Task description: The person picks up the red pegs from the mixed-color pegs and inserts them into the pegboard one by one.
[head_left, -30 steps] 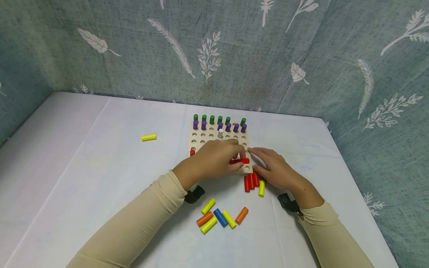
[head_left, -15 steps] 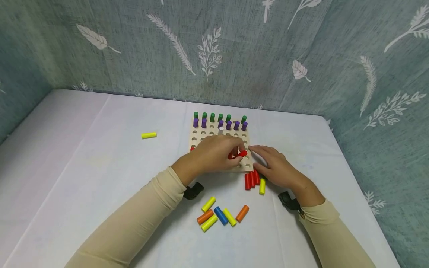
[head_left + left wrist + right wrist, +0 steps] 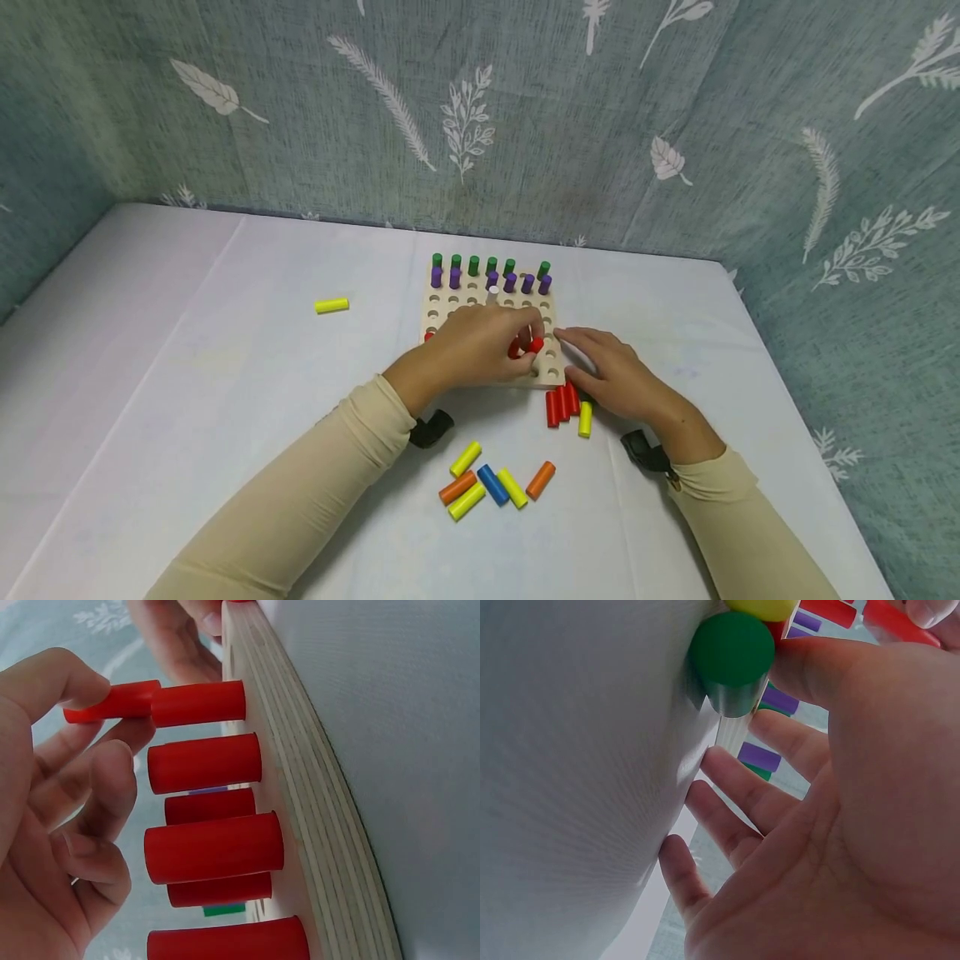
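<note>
Our left hand (image 3: 480, 346) pinches a red peg (image 3: 136, 701) above the pegboard (image 3: 462, 292), while our right hand (image 3: 618, 377), fingers spread, lies alongside, perhaps for steadying.

Red peg (image 3: 129, 701) between fingers (image 3: 71, 679), more pegs (image 3: 214, 847) in board (image 3: 289, 742)

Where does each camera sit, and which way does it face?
Head: on the head, facing forward and down at the pegboard; left hand, right hand, sleeves show.
Left wrist: worn there, facing a pinched red peg and the pegboard's edge; parts of both hands show.
Right wrist: worn there, facing the right hand and a green peg; parts of both hands show.
Shared: head and left wrist both show that peg.
</note>
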Demonstrator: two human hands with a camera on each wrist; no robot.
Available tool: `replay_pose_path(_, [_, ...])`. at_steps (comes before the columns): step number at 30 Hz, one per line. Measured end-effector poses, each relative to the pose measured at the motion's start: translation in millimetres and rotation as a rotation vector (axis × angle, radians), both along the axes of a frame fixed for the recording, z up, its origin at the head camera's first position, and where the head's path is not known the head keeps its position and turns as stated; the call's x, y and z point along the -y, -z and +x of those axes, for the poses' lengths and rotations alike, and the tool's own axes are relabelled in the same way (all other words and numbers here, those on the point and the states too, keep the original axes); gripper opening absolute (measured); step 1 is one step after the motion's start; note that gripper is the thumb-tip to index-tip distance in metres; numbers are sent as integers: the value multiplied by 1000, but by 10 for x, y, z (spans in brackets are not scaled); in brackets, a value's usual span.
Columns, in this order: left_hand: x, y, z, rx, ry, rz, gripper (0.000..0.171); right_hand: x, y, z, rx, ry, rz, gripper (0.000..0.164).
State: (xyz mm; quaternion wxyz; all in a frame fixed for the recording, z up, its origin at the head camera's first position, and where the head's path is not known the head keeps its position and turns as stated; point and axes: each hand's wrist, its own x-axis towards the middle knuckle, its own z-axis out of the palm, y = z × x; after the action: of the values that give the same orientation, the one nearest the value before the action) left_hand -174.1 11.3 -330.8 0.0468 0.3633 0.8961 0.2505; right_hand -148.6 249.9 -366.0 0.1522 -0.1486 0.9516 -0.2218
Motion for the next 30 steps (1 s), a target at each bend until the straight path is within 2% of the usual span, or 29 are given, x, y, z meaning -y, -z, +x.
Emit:
replay_pose_path(9, [-26, -17, 1, -22, -5, -4, 22, -2, -15, -11, -10, -3, 0, 60])
replay_pose_path(21, [-37, -17, 8, -16, 7, -19, 20, 3, -34, -4, -23, -9, -2, 59])
replay_pose_path(30, [-35, 29, 12, -3, 19, -26, 21, 0, -15, 15, -12, -10, 2, 60])
